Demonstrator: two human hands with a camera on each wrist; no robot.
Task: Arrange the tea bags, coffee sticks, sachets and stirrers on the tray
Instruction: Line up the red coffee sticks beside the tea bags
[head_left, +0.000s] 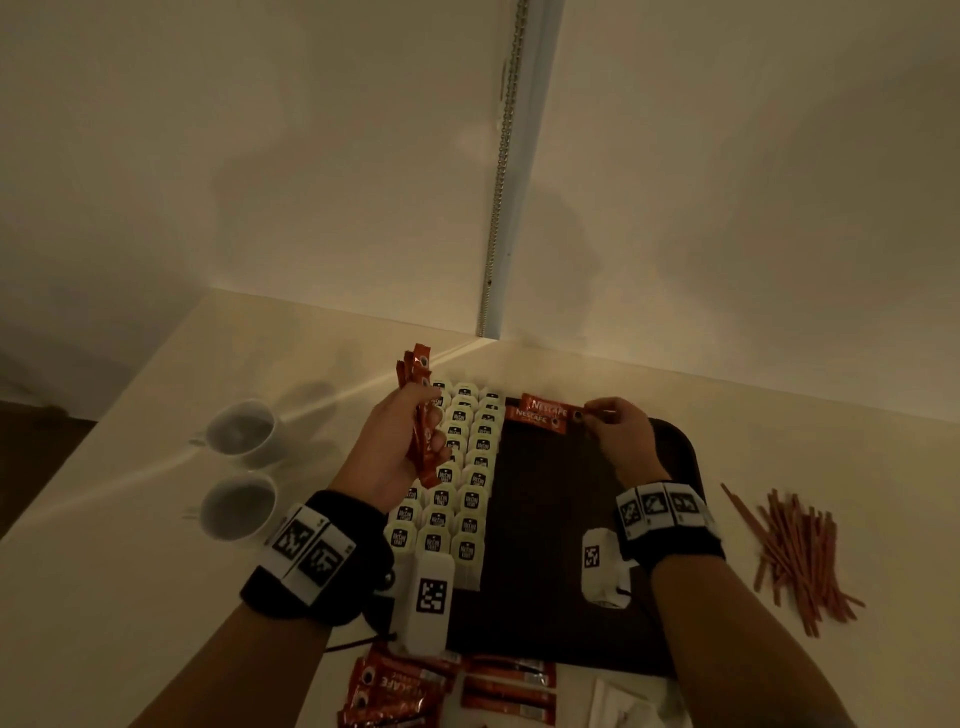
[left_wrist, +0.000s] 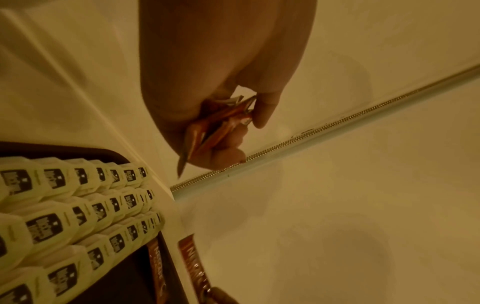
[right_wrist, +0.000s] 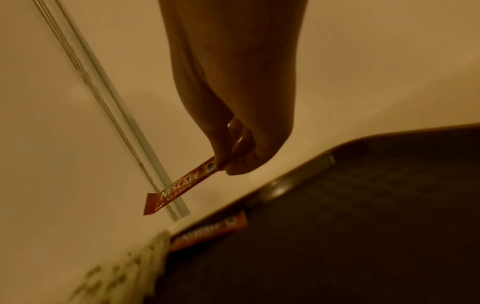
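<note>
Coffee stick (head_left: 553, 405) pinched in right grip (head_left: 618, 434) over tray's (head_left: 675, 452) far edge; left grip (head_left: 400, 447) clutches a bundle (head_left: 418, 415).

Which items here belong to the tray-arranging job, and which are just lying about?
Part of the job:
tray
tea bags in rows on it
coffee stick pinched by the right hand
bunch of coffee sticks in the left hand
spare coffee sticks
stirrers

Lying about:
two cups
pull chain

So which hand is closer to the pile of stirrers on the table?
Right. The right hand is over the tray's far edge, nearer the stirrers; the left hand is beyond the tea bags.
</note>
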